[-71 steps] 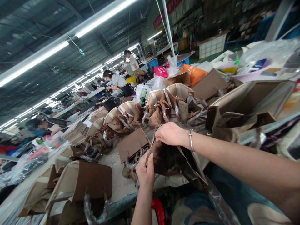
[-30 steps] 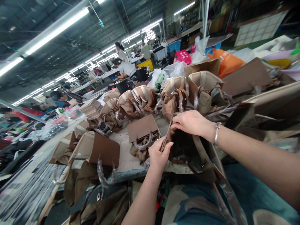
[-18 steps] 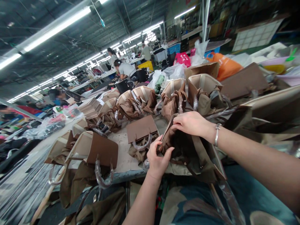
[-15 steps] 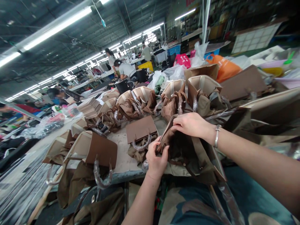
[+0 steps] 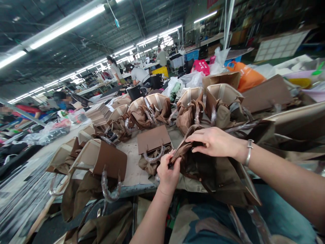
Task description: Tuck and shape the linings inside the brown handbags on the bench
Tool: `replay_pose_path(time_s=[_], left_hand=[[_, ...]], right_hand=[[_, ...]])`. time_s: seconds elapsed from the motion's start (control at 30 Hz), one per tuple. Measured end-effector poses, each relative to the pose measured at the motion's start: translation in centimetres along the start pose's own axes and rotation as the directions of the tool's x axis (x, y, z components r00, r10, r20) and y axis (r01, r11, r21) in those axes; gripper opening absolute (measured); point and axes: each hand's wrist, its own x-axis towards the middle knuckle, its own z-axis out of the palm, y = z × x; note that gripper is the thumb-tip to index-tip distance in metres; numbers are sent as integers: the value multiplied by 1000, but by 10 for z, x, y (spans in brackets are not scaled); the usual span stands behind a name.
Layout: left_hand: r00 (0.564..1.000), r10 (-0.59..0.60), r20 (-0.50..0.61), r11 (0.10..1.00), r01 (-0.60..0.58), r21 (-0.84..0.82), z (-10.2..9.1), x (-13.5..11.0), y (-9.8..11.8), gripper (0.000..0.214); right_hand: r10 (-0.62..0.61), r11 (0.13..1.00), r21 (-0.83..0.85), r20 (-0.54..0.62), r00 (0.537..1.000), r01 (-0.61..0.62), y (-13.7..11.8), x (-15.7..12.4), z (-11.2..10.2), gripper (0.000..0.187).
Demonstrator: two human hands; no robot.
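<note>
A brown handbag [image 5: 218, 178] with a dark, slack fabric body lies tilted at the table's front edge, just above my lap. My left hand [image 5: 169, 169] pinches the left end of its upper edge between thumb and fingers. Over the same edge, further right, is my right hand [image 5: 214, 142]; its thumb and fingers are apart, with the fingertips at the bag's rim. Plastic-wrapped handles [image 5: 250, 222] hang below the bag. Just left of my left hand lies another brown bag [image 5: 153, 139] with a wrapped handle.
Several brown and beige bags stand in a row [image 5: 158, 103] behind my hands. More bags [image 5: 110, 161] sit at the left table edge. A stack of flat panels [image 5: 98, 114] and an orange plastic bag [image 5: 247, 77] lie farther back. People [image 5: 139, 75] work in the background.
My right hand has shifted slightly right and down along the bag, its thumb parting from its fingers. The bag's right end has swung right and down. My left hand keeps its pinch.
</note>
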Motion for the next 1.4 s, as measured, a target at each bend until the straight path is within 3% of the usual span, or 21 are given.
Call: replay_pose_path(time_s=[0.13, 0.27, 0.73, 1.4], left_hand=[[998, 60, -4, 997, -59, 39, 2, 1, 5, 25], [998, 67, 15, 996, -68, 51, 2, 2, 8, 28], [995, 96, 6, 995, -96, 25, 4, -1, 8, 28], [997, 76, 19, 996, -75, -57, 2, 0, 9, 26]], right_hand=[[-193, 981, 35, 41, 980, 192, -16, 3, -4, 37], [-282, 959, 25, 113, 953, 281, -27, 12, -4, 35], [-270, 962, 60, 81, 959, 265, -28, 13, -2, 24], [-287, 955, 107, 83, 954, 278, -26, 15, 1, 25]])
